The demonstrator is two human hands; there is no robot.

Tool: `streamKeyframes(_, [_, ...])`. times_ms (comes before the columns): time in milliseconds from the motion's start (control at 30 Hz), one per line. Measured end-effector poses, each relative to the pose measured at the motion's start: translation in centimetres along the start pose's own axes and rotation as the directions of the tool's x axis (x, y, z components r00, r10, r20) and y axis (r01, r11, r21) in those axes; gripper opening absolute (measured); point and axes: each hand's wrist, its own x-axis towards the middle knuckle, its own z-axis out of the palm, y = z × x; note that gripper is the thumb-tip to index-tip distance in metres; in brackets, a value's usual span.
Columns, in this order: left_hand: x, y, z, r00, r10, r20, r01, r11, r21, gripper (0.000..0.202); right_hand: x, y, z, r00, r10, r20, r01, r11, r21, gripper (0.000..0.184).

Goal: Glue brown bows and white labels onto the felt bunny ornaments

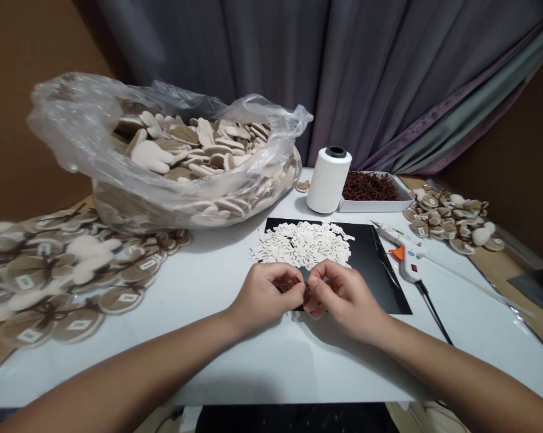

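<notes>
My left hand and my right hand meet at the near edge of a black sheet, fingers curled and pinched together round a small brownish piece that I cannot make out. Just beyond the fingers lies a heap of small white paper tags on the black sheet. Both forearms rest over the white table.
A clear plastic bag full of tan padded cut-outs stands at the back left. Finished tagged pieces lie spread on the left, more at the right. A white thread spool, a tray of brown strands and a glue gun sit behind.
</notes>
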Motion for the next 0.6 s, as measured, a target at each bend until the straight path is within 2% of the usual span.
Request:
streamKeyframes(133, [-0.1, -0.3, 0.1, 0.999, 0.032, 0.024, -0.033, 0.999, 0.038, 0.010, 0.1, -0.3, -0.9, 0.994, 0.027, 0.106, -0.019, 0.997, -0.080, 0.018])
streamKeyframes(233, [-0.3, -0.5, 0.3, 0.997, 0.060, 0.048, -0.064, 0.993, 0.096, 0.009, 0.2, -0.6, -1.5, 0.982, -0.049, 0.180, 0.092, 0.967, -0.239, 0.018])
streamKeyframes(333, [-0.3, -0.5, 0.4, 0.993, 0.102, 0.053, -0.108, 0.984, 0.141, 0.008, 0.2, -0.9, -1.6, 0.961, -0.143, 0.237, 0.226, 0.901, -0.370, 0.020])
streamKeyframes(467, [-0.3, -0.3, 0.5, 0.993, 0.121, 0.002, -0.120, 0.986, 0.117, 0.008, 0.1, -0.8, -1.1, 0.943, -0.273, 0.190, 0.332, 0.821, -0.464, 0.018])
streamKeyframes(600, [-0.3, -0.2, 0.5, 0.997, 0.082, -0.006, -0.082, 0.997, 0.010, 0.009, -0.1, -0.6, -0.4, 0.934, -0.341, 0.103, 0.349, 0.818, -0.458, 0.017])
